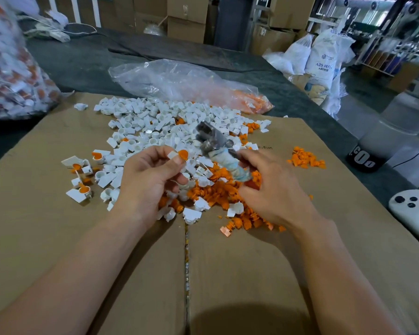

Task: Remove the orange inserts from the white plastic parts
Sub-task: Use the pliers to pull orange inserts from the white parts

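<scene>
My left hand [150, 175] pinches a small white plastic part [172, 155] with an orange insert [183, 154] still in it, held above the heap. My right hand [271, 189] grips a grey metal tool [209, 137] by its cloth-wrapped handle [237, 169]; the tool's head points up and left, close to the orange insert and blurred. A big heap of white plastic parts [150, 122] covers the cardboard [58, 238]. Loose orange inserts [218, 192] lie piled under and between my hands.
A small separate pile of orange inserts [306, 160] lies at the right. A few white parts with inserts [82, 188] sit at the left. A clear bag [179, 81] lies behind the heap, a full bag [12, 68] at far left. A white device [414, 209] rests at the right edge.
</scene>
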